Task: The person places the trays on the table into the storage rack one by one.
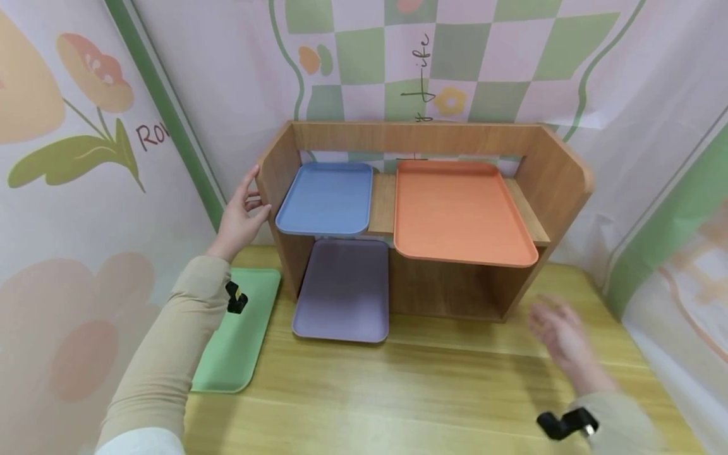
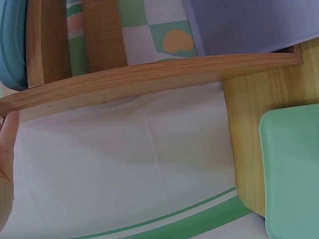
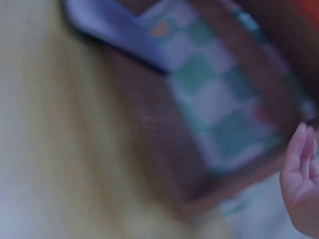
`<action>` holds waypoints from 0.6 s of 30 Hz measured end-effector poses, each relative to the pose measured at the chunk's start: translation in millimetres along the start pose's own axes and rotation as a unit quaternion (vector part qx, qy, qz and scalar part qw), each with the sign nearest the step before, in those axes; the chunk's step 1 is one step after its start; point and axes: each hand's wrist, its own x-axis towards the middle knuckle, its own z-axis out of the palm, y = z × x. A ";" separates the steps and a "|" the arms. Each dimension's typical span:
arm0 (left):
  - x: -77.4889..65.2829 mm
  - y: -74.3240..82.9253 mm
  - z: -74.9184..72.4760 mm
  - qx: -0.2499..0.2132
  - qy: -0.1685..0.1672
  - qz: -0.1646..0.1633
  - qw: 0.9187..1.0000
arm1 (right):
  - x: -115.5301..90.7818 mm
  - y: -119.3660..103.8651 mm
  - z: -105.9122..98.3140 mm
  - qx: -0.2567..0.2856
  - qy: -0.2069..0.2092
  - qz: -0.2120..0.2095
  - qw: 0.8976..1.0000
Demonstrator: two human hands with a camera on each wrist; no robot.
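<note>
A wooden two-tier shelf (image 1: 409, 138) stands on the table. My left hand (image 1: 239, 221) touches its left side panel from outside, index finger reaching up along the front edge; in the left wrist view only part of this hand (image 2: 6, 169) shows, against the panel's edge. On the upper tier lie a blue tray (image 1: 327, 197) at left and a larger orange tray (image 1: 457, 212) at right, overhanging the front. A purple tray (image 1: 344, 291) pokes out of the lower left compartment. My right hand (image 1: 563, 335), blurred and empty, hovers right of the shelf's lower corner, fingers loosely bent.
A green tray (image 1: 241, 328) lies on the wooden table (image 1: 432, 392) left of the shelf, partly under my left forearm. Printed cloth (image 1: 216, 76) hangs behind and on both sides. The shelf's lower right compartment (image 1: 446, 287) lies below the orange tray.
</note>
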 end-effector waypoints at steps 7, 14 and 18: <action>-1.8 2.2 -1.2 -0.009 -0.002 0.005 1.000 | 39.6 -111.8 27.6 -0.229 0.090 -0.068 0.967; -2.2 3.0 0.0 -0.013 -0.001 0.014 1.000 | 70.9 -160.8 50.3 -0.454 0.087 -0.094 0.882; -1.2 4.7 -1.2 -0.006 -0.005 0.005 1.000 | 83.0 -168.7 58.7 -0.530 0.082 -0.091 0.839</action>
